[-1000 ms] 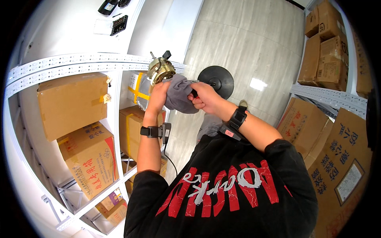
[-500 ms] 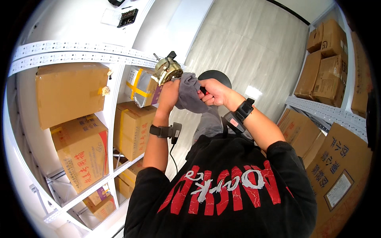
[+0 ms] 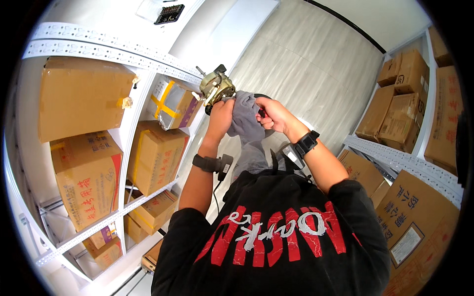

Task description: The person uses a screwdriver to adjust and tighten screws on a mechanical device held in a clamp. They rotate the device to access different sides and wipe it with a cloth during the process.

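A brass-coloured electric motor (image 3: 216, 88), with a thin shaft and a black block sticking out of its top, is held up in front of me. My left hand (image 3: 220, 118) is closed at its lower end, with the edge of a grey cloth (image 3: 245, 117) bunched against the fingers. The cloth hangs between both hands. On its right side my right hand (image 3: 277, 116) is closed round a red-and-black tool handle (image 3: 262, 113). The cloth and fingers hide the rest of that tool, so its kind does not show.
To the left, white shelving (image 3: 148, 64) holds cardboard boxes (image 3: 86, 98); a yellow-taped box (image 3: 170, 103) is close to my left hand. A black bit case (image 3: 169, 14) lies on the white top. More boxes (image 3: 395, 116) fill racks at right. A dark round object (image 3: 270, 132) is partly hidden behind my right hand.
The view has turned a little, and both hands with the motor and cloth sit slightly further right and lower in it. Both holds look the same.
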The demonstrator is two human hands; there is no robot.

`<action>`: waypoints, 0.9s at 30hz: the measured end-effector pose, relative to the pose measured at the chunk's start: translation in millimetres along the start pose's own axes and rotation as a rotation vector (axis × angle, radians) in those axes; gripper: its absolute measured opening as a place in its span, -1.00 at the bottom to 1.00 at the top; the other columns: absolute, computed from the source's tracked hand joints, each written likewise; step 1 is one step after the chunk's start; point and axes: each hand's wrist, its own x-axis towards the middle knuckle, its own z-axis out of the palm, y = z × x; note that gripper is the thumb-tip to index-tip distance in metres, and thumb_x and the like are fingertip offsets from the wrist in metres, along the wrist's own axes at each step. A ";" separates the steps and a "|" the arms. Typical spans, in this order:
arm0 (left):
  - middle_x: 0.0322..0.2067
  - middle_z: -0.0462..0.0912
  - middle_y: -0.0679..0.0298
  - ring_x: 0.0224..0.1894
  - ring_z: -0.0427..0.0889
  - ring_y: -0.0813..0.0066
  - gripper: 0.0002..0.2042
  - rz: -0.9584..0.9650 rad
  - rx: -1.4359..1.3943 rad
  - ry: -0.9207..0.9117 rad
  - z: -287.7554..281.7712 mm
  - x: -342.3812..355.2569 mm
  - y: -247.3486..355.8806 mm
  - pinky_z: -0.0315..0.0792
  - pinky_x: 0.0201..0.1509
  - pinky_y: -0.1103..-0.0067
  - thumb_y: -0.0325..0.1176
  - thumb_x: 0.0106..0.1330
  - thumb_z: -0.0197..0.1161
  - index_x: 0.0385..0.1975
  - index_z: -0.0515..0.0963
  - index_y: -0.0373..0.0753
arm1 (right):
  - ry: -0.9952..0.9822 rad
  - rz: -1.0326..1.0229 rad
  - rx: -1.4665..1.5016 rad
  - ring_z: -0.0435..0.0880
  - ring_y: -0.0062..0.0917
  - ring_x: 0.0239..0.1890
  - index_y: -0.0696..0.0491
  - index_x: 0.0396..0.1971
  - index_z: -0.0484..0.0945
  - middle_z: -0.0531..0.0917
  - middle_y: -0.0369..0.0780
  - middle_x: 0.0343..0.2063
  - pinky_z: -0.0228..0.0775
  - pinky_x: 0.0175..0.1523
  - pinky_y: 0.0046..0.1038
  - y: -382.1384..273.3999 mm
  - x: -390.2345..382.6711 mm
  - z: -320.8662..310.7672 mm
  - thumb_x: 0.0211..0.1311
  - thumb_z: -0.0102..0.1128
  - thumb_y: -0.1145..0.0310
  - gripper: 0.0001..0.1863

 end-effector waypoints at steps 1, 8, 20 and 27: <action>-0.56 0.55 -0.01 -0.47 0.50 0.24 -0.61 0.008 -0.022 0.001 -1.1 -0.5 0.4 0.33 -0.29 0.40 -0.19 0.29 0.04 -0.45 0.49 -0.53 | -0.013 -0.011 0.057 0.12 -0.74 -0.80 0.07 -0.58 0.35 0.46 -0.22 -0.61 -0.10 -0.75 -0.65 -0.1 0.0 -2.6 0.24 0.05 0.26 -0.74; -0.57 0.56 0.06 -0.46 0.51 0.35 -0.61 -0.034 0.115 -0.049 -17.6 -3.6 21.6 0.35 -0.30 0.45 -0.18 0.25 0.05 -0.47 0.51 -0.50 | -0.068 -0.103 0.120 0.23 -0.74 -0.70 0.13 -0.45 0.39 0.42 -0.29 -0.56 0.04 -0.67 -0.68 7.9 2.1 -11.4 0.22 0.11 0.50 -0.90; -0.39 0.64 -0.07 -0.30 0.65 0.17 -0.61 -0.165 0.345 -0.117 -35.2 10.8 13.3 0.45 -0.20 0.38 -0.23 0.12 0.07 -0.34 0.55 -0.54 | 0.019 -0.260 -0.111 0.15 -0.75 -0.70 0.00 -0.40 0.41 0.39 -0.38 -0.60 -0.09 -0.65 -0.64 40.6 -0.6 27.1 0.42 -0.09 0.27 -0.81; -0.30 0.54 -0.30 -0.13 0.48 -0.28 -0.62 0.122 0.659 0.150 -38.9 8.2 7.6 0.33 -0.06 0.14 -0.20 0.15 0.01 -0.41 0.54 -0.49 | -0.244 -0.083 0.230 0.11 -0.74 -0.71 0.00 -0.31 0.28 0.39 -0.28 -0.56 -0.09 -0.69 -0.67 37.7 -4.2 37.1 0.44 -0.18 0.27 -0.85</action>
